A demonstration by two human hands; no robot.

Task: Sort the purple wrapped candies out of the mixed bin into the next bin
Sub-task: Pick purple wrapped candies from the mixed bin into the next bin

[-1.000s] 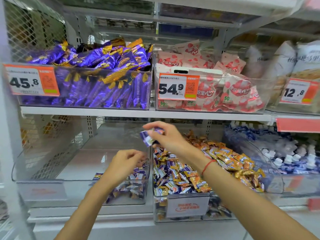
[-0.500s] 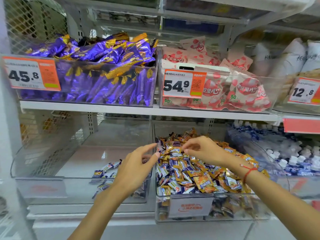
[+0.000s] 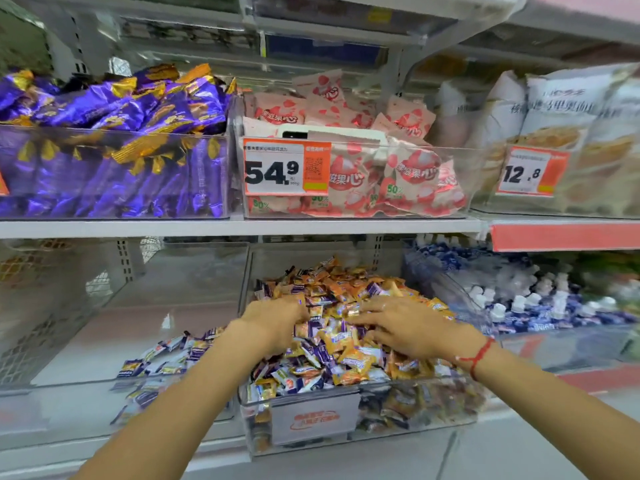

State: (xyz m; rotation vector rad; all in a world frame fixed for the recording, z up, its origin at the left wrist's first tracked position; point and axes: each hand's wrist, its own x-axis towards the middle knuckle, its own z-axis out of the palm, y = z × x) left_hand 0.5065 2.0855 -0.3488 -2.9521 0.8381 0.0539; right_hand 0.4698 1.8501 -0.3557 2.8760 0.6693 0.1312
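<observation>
We are resting both hands on the mixed bin's (image 3: 346, 393) candies (image 3: 332, 341): left hand (image 3: 277, 320) curled (grasp unclear), right hand (image 3: 405, 323) spreading relaxed fingers.

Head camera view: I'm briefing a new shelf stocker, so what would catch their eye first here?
Both hands, the left hand and right hand, are down in the mixed bin of orange and purple candies on the lower shelf. Left of it, the next bin holds only a small heap of purple candies. Above, an orange price tag reading 54.9 stands out on a bin of pink packets.
</observation>
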